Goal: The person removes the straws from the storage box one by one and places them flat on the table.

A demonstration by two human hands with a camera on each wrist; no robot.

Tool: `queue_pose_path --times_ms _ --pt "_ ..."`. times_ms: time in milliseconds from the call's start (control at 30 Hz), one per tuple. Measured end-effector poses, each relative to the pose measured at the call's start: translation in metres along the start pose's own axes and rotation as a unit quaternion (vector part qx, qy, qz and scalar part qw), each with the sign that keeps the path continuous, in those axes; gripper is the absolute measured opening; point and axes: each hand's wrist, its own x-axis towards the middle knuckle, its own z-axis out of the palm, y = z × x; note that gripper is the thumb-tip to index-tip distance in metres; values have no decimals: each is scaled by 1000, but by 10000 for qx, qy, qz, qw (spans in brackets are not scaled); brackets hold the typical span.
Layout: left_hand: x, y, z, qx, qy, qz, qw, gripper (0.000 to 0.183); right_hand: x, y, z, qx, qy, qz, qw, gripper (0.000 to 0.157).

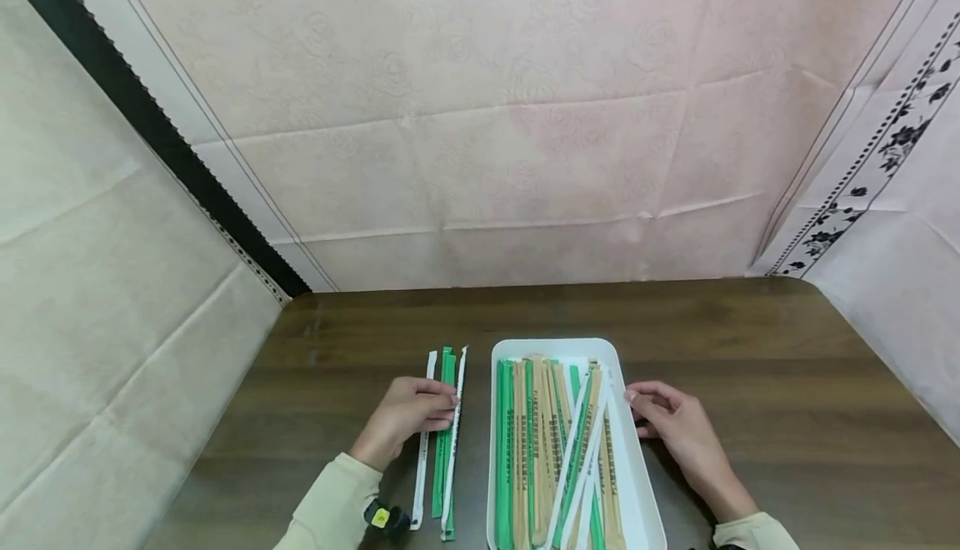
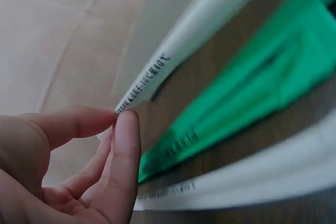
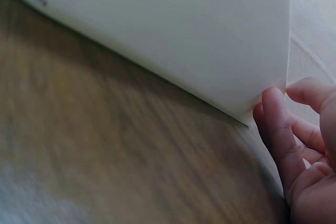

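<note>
My left hand (image 1: 408, 417) pinches a thin white wrapped straw (image 1: 451, 475) between thumb and fingertips; the left wrist view shows printed text along this straw (image 2: 152, 74). Green wrapped straws (image 1: 440, 475) and another white straw (image 1: 422, 479) lie beside and under the hand, left of the tray. A white rectangular tray (image 1: 633, 475) holds several green, tan and white wrapped straws (image 1: 542, 450), the white ones lying crosswise on top. At the tray's right side, my right hand (image 1: 682, 429) pinches the rim with thumb and finger, as the right wrist view shows close to the tray wall (image 3: 210, 51).
Everything lies on a dark brown wooden table (image 1: 360, 325) with rounded far corners. Pale patterned cloth (image 1: 525, 158) hangs behind it and at both sides. A strap with a yellow-marked black device (image 1: 382, 518) is on the left wrist.
</note>
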Motion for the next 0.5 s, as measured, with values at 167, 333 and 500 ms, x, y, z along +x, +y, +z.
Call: queue_pose_path --times_ms 167,333,500 --pt "4 -3 2 212 430 230 9986 15 0 2 0 29 11 13 10000 38" --pt "3 5 10 306 473 442 9974 18 1 2 1 -38 12 56 10000 39" --pt "-2 28 31 -157 -262 527 9981 23 1 1 0 -42 36 15 10000 39"
